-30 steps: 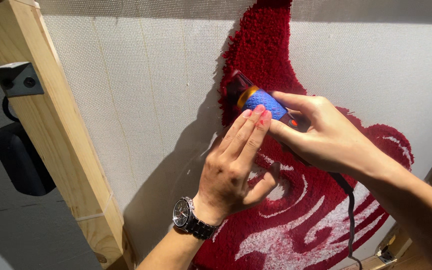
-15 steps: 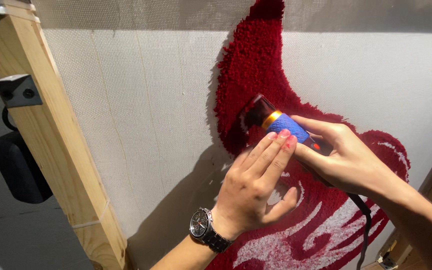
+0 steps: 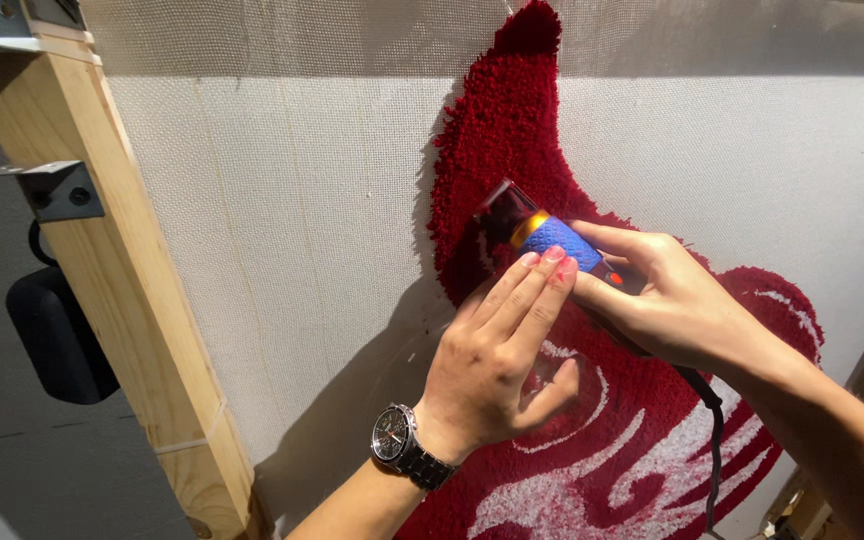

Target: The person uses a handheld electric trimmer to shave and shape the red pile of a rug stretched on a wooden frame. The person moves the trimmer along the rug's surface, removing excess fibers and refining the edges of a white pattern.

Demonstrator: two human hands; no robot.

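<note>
The blue-handled trimmer [image 3: 552, 240], a corded hand tool with an orange band and a dark clear-guarded head, lies tilted against the red tufted pile [image 3: 512, 150], its head pointing toward ten o'clock and resting on the narrow upper neck of the red shape, a little right of the picture's middle. The right hand [image 3: 672, 305] comes in from four o'clock and has its grip closed around the rear of the blue handle, thumb on top and fingers wrapped under it. A black cord [image 3: 714, 440] drops from beneath that hand toward six o'clock across the pile. The left hand [image 3: 497, 350] rises from six o'clock with a dark wristwatch [image 3: 402, 447] on the wrist; its grip is open, holding nothing, the fingers straight and together, their tips touching the blue handle just beside the right thumb while the palm lies flat on the pile. Below the hands the red pile widens and carries white swirling lines [image 3: 572, 490]. The pile sits on a pale woven backing cloth [image 3: 282, 250] stretched on a wooden frame [image 3: 112, 300], whose post runs down at nine o'clock with a metal bracket [image 3: 52, 190] on it. A black object [image 3: 57, 335] hangs beside the post at eight o'clock.
</note>
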